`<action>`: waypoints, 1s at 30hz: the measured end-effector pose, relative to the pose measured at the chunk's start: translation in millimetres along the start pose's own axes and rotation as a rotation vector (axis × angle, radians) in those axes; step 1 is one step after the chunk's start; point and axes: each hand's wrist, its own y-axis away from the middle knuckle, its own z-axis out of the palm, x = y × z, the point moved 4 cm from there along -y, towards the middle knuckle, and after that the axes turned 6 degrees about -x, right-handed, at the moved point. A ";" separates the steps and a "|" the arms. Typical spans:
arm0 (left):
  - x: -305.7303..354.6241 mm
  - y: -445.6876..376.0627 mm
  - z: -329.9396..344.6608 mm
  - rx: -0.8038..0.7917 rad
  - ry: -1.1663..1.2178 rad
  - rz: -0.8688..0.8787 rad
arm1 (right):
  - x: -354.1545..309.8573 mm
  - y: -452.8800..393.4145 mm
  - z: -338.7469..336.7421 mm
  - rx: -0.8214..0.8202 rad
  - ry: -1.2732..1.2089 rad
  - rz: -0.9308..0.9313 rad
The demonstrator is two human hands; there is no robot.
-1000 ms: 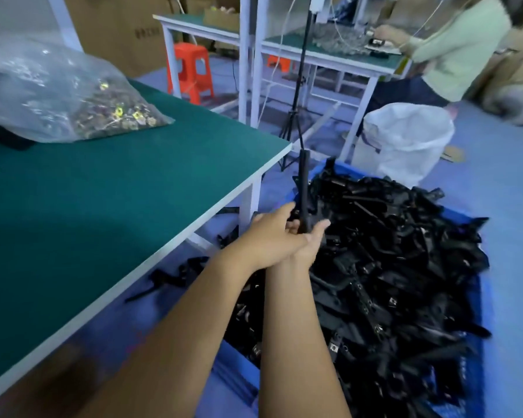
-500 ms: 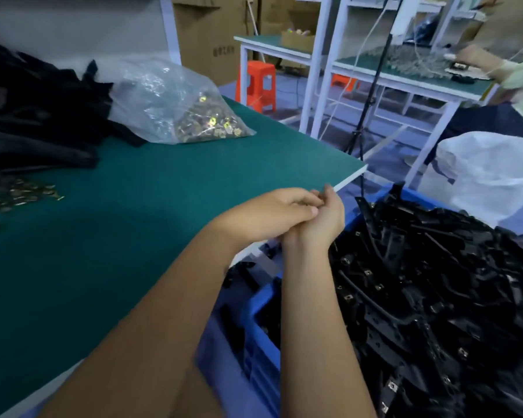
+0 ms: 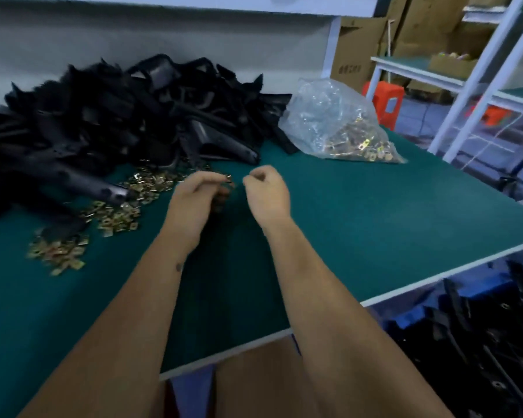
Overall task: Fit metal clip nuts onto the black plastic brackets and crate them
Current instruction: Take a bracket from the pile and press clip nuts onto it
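Observation:
My left hand (image 3: 200,197) hovers over the green table (image 3: 360,224) with curled fingers, and a small metal clip nut (image 3: 228,177) shows at its fingertips. My right hand (image 3: 266,188) is a hand's width to the right, fingers curled in with nothing visible in them. Loose brass-coloured clip nuts (image 3: 118,215) lie scattered just left of my left hand. A heap of black plastic brackets (image 3: 118,116) fills the back left of the table. The blue crate (image 3: 417,315), holding fitted brackets, sits below the table's right edge.
A clear plastic bag of clip nuts (image 3: 338,128) lies at the back right of the table. Beyond it are an orange stool (image 3: 384,101), white table frames (image 3: 465,86) and cardboard boxes (image 3: 363,52). A white shelf runs overhead.
My view swung left from the crate to the table. The black bracket both hands held over the crate is gone from them. My hands have parted and moved over the table near the loose clip nuts.

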 end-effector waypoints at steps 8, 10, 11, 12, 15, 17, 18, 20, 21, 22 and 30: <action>-16.6 -26.0 -70.8 0.282 0.249 -0.038 | -17.3 -43.1 46.0 -0.041 0.474 0.001; -18.1 -32.7 -66.4 0.294 -0.052 -0.053 | -14.2 -51.3 53.2 -0.113 0.518 0.024; -18.5 -35.8 -65.2 0.316 -0.173 -0.051 | -12.9 -54.9 55.1 -0.110 0.540 0.021; -18.1 -38.0 -63.4 0.328 -0.252 -0.046 | -12.1 -57.5 55.2 -0.080 0.562 0.011; -18.2 -42.7 -58.2 0.313 -0.425 -0.031 | -13.0 -57.4 51.5 0.011 0.616 -0.052; -17.4 -42.7 -54.7 0.278 -0.483 -0.024 | -15.5 -54.5 50.4 0.007 0.512 -0.134; -16.1 -42.2 -54.4 0.267 -0.468 -0.025 | -18.7 -50.9 50.2 0.018 0.423 -0.185; -14.0 -41.8 -57.6 0.290 -0.288 -0.026 | -26.4 -40.2 48.3 0.099 0.313 -0.282; -13.7 -41.5 -60.6 0.324 -0.134 -0.029 | -29.8 -34.8 47.8 0.150 0.311 -0.323; -12.5 -39.9 -63.9 0.378 0.047 -0.028 | -31.2 -31.1 48.1 0.195 0.321 -0.354; 9.6 -20.6 -66.0 0.527 -0.436 0.437 | -51.4 -8.1 35.5 0.603 0.363 -0.520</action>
